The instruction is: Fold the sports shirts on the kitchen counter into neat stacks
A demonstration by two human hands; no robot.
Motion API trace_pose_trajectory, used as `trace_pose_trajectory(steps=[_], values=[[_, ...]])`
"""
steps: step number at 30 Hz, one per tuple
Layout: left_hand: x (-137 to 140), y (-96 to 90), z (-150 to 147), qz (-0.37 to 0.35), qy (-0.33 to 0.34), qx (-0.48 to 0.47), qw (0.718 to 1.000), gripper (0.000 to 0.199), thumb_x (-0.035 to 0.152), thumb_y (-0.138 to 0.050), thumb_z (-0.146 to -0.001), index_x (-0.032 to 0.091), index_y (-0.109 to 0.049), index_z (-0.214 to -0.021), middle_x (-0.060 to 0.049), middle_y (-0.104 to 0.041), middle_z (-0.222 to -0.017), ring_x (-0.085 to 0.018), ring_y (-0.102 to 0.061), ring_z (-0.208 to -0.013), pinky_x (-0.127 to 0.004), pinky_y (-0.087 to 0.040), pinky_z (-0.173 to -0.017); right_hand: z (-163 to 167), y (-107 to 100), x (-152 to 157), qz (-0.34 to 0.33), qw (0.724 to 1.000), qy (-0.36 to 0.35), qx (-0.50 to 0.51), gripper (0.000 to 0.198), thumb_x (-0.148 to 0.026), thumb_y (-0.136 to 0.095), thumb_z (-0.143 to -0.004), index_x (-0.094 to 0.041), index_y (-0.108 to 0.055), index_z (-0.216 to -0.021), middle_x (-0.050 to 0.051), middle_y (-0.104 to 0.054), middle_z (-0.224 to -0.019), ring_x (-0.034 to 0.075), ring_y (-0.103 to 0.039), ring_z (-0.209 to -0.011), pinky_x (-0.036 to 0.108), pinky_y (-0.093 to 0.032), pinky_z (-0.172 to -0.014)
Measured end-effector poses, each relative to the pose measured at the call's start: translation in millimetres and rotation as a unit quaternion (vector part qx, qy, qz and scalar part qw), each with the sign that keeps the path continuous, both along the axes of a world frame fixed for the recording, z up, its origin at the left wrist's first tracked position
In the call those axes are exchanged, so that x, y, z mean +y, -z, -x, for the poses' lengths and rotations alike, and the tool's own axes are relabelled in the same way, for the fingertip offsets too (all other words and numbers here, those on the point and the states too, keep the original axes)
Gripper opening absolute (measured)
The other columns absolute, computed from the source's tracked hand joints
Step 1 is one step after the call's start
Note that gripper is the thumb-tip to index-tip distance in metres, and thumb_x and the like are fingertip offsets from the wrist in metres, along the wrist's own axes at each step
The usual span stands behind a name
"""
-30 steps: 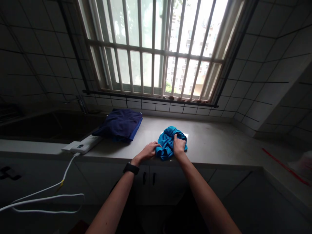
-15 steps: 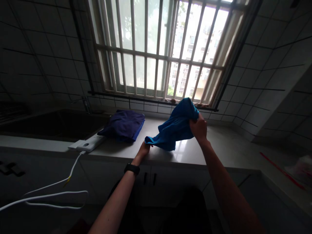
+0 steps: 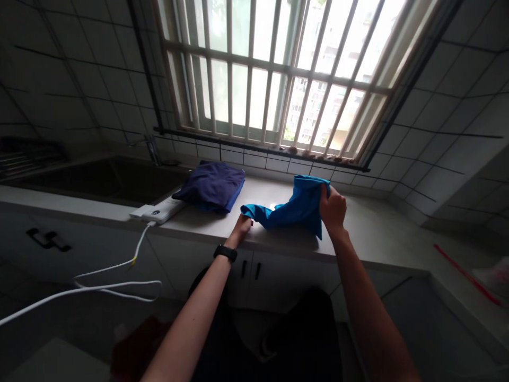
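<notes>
1. A bright blue cloth is stretched between the two hands above the front part of the table, its long axis running from lower left to upper right.
2. The lower end of the cloth is pinched by the left hand close to the table's front edge; the fingers are closed on it, though the exact grip is hidden by the fabric.
3. The upper end is gripped in the closed right hand, which is held higher and further back, so that a loose flap is left hanging beneath it.
4. A folded dark blue garment is seen to the left, well apart from the cloth, nearer the left hand.
5. A white power strip is laid just beside that garment, its cord dropped off the edge.
6. The sink and right-hand corner are too dark to be made out.
</notes>
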State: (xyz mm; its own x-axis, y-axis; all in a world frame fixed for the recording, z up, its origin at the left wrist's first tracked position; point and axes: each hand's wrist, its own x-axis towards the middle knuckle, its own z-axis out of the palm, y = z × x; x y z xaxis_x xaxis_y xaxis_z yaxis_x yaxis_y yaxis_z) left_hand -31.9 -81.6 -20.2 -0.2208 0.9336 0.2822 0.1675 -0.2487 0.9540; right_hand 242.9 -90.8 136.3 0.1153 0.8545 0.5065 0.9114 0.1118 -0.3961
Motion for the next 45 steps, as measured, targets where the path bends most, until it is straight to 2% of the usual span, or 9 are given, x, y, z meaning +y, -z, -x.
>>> trace_pose_trajectory(steps=[4, 8, 15, 20, 27, 33, 37, 42, 45], values=[[0, 1.1, 0, 0.021, 0.002, 0.001, 1.000, 0.008, 0.022, -0.050, -0.068, 0.022, -0.054, -0.075, -0.001, -0.056, -0.070, -0.017, -0.051, -0.069, -0.031, -0.046, -0.067, -14, -9, 2, -0.023, 0.991, -0.124, 0.041, 0.048, -0.051, -0.039, -0.105, -0.019, -0.072, -0.091, 0.014, -0.072, -0.104, 0.026, -0.066, -0.101, 0.034, -0.047, -0.091], [-6, -1.4, -1, 0.039, 0.038, -0.022, 0.998, 0.013, 0.027, -0.051, -0.071, 0.020, -0.061, -0.076, -0.003, -0.062, -0.074, -0.020, -0.059, -0.075, -0.034, -0.051, -0.071, -14, -11, 9, -0.133, 0.938, -0.197, 0.252, 0.053, -0.064, -0.038, -0.102, -0.019, -0.068, -0.103, 0.008, -0.069, -0.104, 0.023, -0.064, -0.102, 0.036, -0.050, -0.095], [-15, -27.2, -9, -0.013, 0.102, 0.010, 0.995, 0.040, 0.042, -0.063, -0.077, 0.016, -0.071, -0.106, -0.011, -0.075, -0.102, -0.024, -0.068, -0.095, -0.036, -0.053, -0.086, 12, -13, -6, 0.081, 0.813, -0.372, 0.440, 0.056, -0.074, -0.066, -0.083, -0.021, -0.068, -0.099, 0.000, -0.068, -0.081, 0.019, -0.066, -0.081, 0.032, -0.058, -0.078], [-26, -35.6, -14, -0.014, 0.196, 0.048, 0.979, 0.049, 0.059, -0.071, -0.076, 0.018, -0.074, -0.104, -0.009, -0.077, -0.102, -0.027, -0.068, -0.102, -0.034, -0.054, -0.086, 35, -21, -9, 0.065, 0.808, -0.369, 0.454, 0.055, -0.075, -0.069, -0.081, -0.021, -0.067, -0.090, -0.002, -0.064, -0.071, 0.018, -0.066, -0.078, 0.029, -0.058, -0.074], [-30, -33.9, -13, 0.028, 0.254, 0.087, 0.963, 0.031, 0.047, -0.075, -0.073, 0.017, -0.069, -0.076, -0.003, -0.070, -0.075, -0.019, -0.061, -0.071, -0.030, -0.051, -0.066, 46, -30, 10, 0.017, 0.810, -0.350, 0.470, 0.059, -0.076, -0.060, -0.087, -0.021, -0.070, -0.104, 0.001, -0.071, -0.083, 0.020, -0.070, -0.090, 0.031, -0.059, -0.079], [-11, -17.1, -7, 0.004, 0.050, -0.034, 0.998, 0.031, 0.049, -0.055, -0.093, 0.020, -0.055, -0.083, 0.003, -0.055, -0.070, -0.013, -0.050, -0.064, -0.024, -0.044, -0.059, 41, -24, 7, 0.028, 0.809, -0.357, 0.467, 0.060, -0.075, -0.059, -0.089, -0.021, -0.070, -0.114, 0.004, -0.074, -0.094, 0.022, -0.071, -0.099, 0.034, -0.060, -0.085], [-1, -8.9, -3, 0.029, -0.081, -0.061, 0.994, 0.026, 0.046, -0.053, -0.097, 0.020, -0.052, -0.094, -0.001, -0.061, -0.081, -0.015, -0.058, -0.075, -0.025, -0.048, -0.067, 39, -14, 15, 0.016, 0.807, -0.318, 0.497, 0.058, -0.070, -0.056, -0.093, -0.021, -0.068, -0.120, 0.005, -0.075, -0.097, 0.022, -0.070, -0.101, 0.036, -0.060, -0.088], [-12, -18.0, -7, -0.023, 0.114, -0.018, 0.993, 0.065, 0.051, -0.077, -0.080, 0.022, -0.051, -0.133, -0.012, -0.068, -0.130, -0.024, -0.065, -0.117, -0.034, -0.055, -0.093, 45, -4, 17, 0.039, 0.810, -0.299, 0.504, 0.062, -0.072, -0.054, -0.094, -0.020, -0.066, -0.125, 0.005, -0.075, -0.097, 0.021, -0.071, -0.097, 0.035, -0.061, -0.087], [-23, -27.5, -12, -0.002, 0.218, 0.087, 0.972, 0.091, 0.043, -0.093, -0.060, 0.022, -0.055, -0.140, -0.013, -0.067, -0.138, -0.032, -0.062, -0.127, -0.041, -0.053, -0.104, 58, 2, 4, 0.086, 0.789, -0.347, 0.499, 0.064, -0.074, -0.056, -0.092, -0.020, -0.070, -0.122, 0.005, -0.075, -0.091, 0.022, -0.072, -0.090, 0.036, -0.061, -0.084]])
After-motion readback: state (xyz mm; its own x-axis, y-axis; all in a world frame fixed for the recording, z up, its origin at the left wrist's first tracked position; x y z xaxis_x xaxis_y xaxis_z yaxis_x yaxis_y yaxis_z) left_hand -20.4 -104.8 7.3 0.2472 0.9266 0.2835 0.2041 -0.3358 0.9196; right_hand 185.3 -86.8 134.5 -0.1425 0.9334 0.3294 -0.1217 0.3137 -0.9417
